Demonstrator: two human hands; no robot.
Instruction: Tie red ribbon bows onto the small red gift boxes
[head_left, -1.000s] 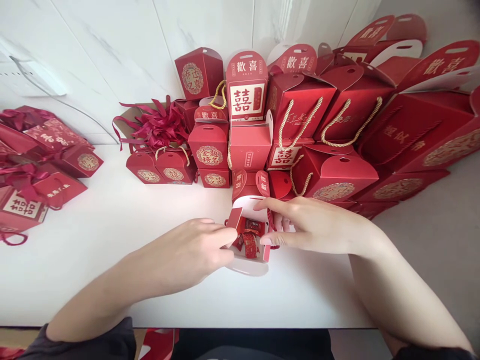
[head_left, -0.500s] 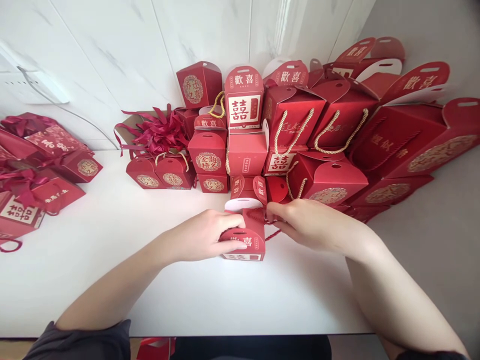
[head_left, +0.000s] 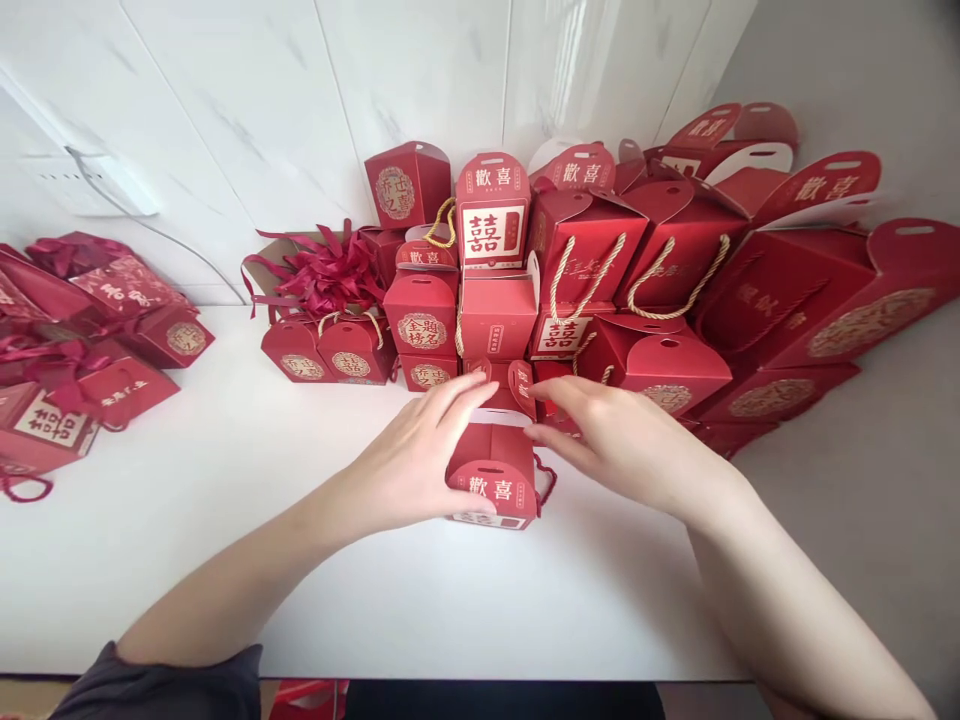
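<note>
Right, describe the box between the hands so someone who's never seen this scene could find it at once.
On the white table, look in front of the stacked red boxes. There, between the person's left hand and right hand, sits a small red box. Unlike its neighbours, it stands nearest the front edge, a dark red cord looping out at right.

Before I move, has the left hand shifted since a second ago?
Yes: the left hand has moved forward, nearer the double-happiness box at the back.
</note>
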